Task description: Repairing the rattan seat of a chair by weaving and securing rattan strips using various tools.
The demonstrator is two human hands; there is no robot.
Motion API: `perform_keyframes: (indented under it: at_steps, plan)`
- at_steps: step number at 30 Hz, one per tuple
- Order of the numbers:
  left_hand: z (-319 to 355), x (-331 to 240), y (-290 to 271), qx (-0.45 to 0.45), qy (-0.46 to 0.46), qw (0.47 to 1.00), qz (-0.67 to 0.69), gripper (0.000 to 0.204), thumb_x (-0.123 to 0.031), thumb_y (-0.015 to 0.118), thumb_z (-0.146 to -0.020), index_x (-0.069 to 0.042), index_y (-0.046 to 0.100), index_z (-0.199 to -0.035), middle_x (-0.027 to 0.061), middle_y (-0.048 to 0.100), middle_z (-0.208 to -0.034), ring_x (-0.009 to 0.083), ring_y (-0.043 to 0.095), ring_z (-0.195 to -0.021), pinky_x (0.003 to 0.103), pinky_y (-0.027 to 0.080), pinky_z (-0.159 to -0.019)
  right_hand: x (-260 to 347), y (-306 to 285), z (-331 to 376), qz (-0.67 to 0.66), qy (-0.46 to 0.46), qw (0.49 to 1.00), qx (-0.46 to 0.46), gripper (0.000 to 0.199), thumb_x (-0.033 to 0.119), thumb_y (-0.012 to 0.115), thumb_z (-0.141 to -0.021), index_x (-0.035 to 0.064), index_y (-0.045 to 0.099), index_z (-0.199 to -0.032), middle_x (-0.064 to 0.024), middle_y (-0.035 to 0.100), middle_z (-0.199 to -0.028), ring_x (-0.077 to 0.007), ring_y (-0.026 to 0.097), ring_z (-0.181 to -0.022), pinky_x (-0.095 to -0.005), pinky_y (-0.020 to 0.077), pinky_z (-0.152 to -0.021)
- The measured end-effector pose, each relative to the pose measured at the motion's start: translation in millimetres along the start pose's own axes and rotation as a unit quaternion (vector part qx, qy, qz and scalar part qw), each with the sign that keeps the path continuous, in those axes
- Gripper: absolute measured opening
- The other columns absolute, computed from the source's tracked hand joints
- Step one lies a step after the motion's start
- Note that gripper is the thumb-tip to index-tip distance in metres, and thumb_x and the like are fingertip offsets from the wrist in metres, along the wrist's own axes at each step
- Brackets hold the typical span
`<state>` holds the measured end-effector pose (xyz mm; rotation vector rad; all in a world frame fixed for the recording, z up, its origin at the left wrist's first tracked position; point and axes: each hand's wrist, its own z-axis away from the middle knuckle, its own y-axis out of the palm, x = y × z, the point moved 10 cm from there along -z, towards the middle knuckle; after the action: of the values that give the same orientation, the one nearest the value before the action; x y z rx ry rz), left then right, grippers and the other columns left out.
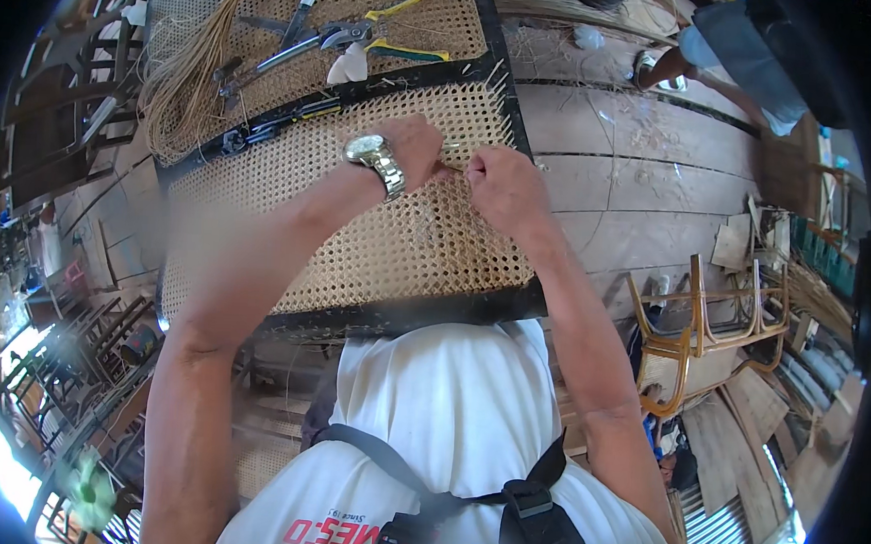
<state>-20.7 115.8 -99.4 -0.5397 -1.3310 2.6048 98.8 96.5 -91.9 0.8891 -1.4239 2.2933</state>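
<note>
A woven cane panel [358,259] in a black frame [405,312] lies in front of me. Over its right part, my left hand [417,150], with a metal watch [368,152] on the wrist, is closed with the fingers bent down near the weave. Close beside it, my right hand [507,188] is closed in a pinch. A thin cane strand [456,170] shows between the two hands; most of it is hidden by the fingers. Loose strand ends [497,80] stick out along the frame's right side.
Yellow-handled cutters [349,37] and other hand tools lie on the far panel section. Dark pliers [257,136] rest on the middle bar. A bundle of cane strands [196,77] hangs at the left. Wooden chair frames [710,323] stand to the right; a person's foot [658,73] is far right.
</note>
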Motion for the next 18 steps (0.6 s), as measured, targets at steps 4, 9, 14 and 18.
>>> perform_keyframes:
  at_steps: [4, 9, 14, 18]
  plan:
    - [-1.1, -6.3, -3.7, -0.009, 0.004, 0.999, 0.037, 0.040, -0.044, 0.070, -0.090, -0.003, 0.069, -0.090, 0.0155, 0.067, -0.085, 0.0327, 0.068, -0.088, 0.046, 0.054, -0.079, -3.6, -8.0, 6.7, -0.042, 0.003, 0.997, -0.061, 0.008, 0.009, 0.062, -0.083, 0.0036, 0.065, -0.087, -0.0168, 0.065, -0.091, -0.0381, 0.064, -0.092, -0.0469, 0.0508, -0.082]
    - [-0.1, 50.7, -14.8, -0.080, 0.010, 0.997, -0.001, 0.031, -0.036, 0.068, -0.093, -0.005, 0.068, -0.092, 0.0140, 0.067, -0.087, 0.0306, 0.068, -0.088, 0.045, 0.054, -0.076, 3.1, -4.9, 5.7, -0.059, -0.019, 0.997, -0.036, 0.007, 0.009, 0.061, -0.085, 0.0030, 0.065, -0.084, -0.0170, 0.064, -0.089, -0.0377, 0.062, -0.091, -0.0455, 0.0503, -0.082]
    - [33.3, 145.7, -55.7, -0.151, -0.069, 0.983, -0.077, 0.028, -0.034, 0.066, -0.094, -0.006, 0.066, -0.092, 0.0113, 0.066, -0.090, 0.0312, 0.065, -0.085, 0.043, 0.051, -0.074, 7.4, 7.8, -14.3, -0.022, -0.056, 0.998, 0.007, 0.011, 0.013, 0.061, -0.088, 0.0032, 0.066, -0.085, -0.0155, 0.065, -0.090, -0.0360, 0.062, -0.094, -0.0455, 0.0496, -0.082]
    - [54.6, 107.2, -114.6, -0.248, 0.030, 0.967, -0.045, 0.034, -0.039, 0.068, -0.092, -0.006, 0.066, -0.094, 0.0111, 0.064, -0.089, 0.0324, 0.064, -0.088, 0.042, 0.051, -0.075, 49.6, 20.6, -47.3, -0.180, -0.096, 0.978, 0.031, 0.020, 0.022, 0.067, -0.095, 0.0023, 0.068, -0.093, -0.0038, 0.061, -0.079, -0.0170, 0.054, -0.069, -0.0320, 0.0442, -0.064]
